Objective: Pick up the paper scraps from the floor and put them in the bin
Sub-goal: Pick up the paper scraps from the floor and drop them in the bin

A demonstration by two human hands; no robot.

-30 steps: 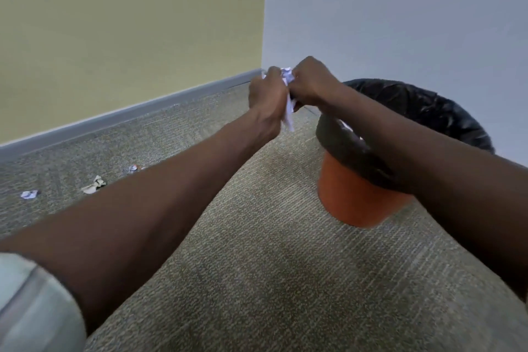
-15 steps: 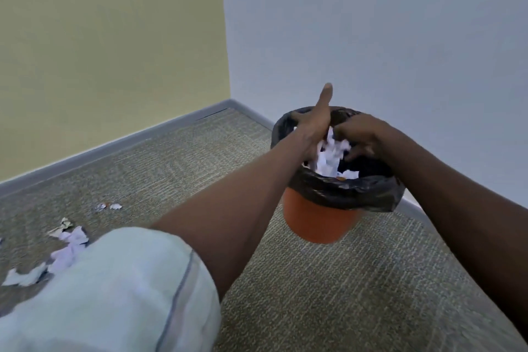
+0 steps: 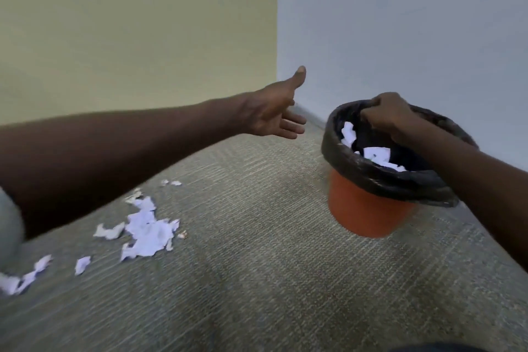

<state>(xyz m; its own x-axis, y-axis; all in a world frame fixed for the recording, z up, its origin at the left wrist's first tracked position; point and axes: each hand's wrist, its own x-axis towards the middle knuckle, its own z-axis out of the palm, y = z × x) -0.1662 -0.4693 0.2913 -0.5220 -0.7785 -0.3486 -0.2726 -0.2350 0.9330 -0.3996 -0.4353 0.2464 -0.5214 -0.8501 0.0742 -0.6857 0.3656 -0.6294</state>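
An orange bin (image 3: 363, 214) lined with a black bag (image 3: 377, 177) stands on the carpet at the right, with white paper (image 3: 377, 155) inside it. My right hand (image 3: 391, 117) hovers over the bin's mouth with its fingers curled downward; whether they hold anything I cannot tell. My left hand (image 3: 275, 111) is out in the air to the left of the bin, open and empty, thumb up. White paper scraps (image 3: 147, 230) lie scattered on the carpet at the left, below my left forearm, with more scraps (image 3: 17, 280) at the left edge.
A yellow wall (image 3: 137, 31) and a pale grey wall (image 3: 400, 23) meet in a corner behind the bin, with a grey baseboard along the floor. Bare beige carpet (image 3: 257, 280) spreads in front of the bin and the scraps.
Both hands carried paper to the bin and dropped it in. My left hand has since swung away to the left, open. The view shifted, showing more scraps on the floor.
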